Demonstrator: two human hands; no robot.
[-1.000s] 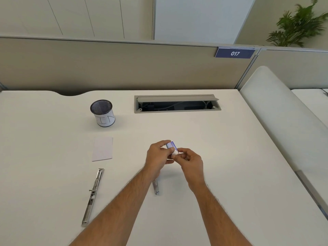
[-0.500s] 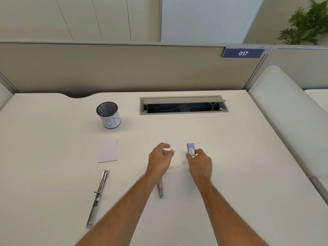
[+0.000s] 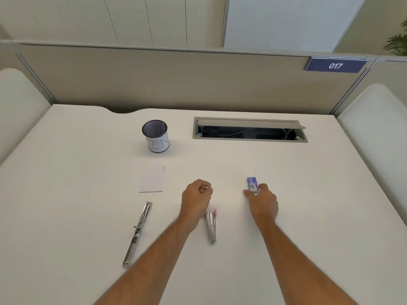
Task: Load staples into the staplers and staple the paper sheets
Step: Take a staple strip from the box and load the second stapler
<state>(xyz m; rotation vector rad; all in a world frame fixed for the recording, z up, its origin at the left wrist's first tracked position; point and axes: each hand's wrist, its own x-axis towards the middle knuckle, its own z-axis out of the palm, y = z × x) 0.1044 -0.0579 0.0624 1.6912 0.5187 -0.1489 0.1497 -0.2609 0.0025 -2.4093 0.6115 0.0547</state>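
Grip: right hand [image 3: 263, 200] pinches the small blue-and-white staple box [image 3: 252, 184] on the white table [image 3: 308, 216], middle; left hand [image 3: 196, 198] is curled, seemingly around a thin staple strip.
Long steel stapler [image 3: 137, 234]: opened flat, toward the near-left edge; rigid, hold mid-body.
Small red-and-silver stapler [image 3: 211, 225]: between the forearms.
White paper sheets [image 3: 152, 178]: limp, light.
Staples: brittle strip, probably snaps; hold by the sides.

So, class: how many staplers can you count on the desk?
2. A long silver stapler lies opened out at the left; a smaller red-trimmed stapler lies between the forearms, just behind the left hand.
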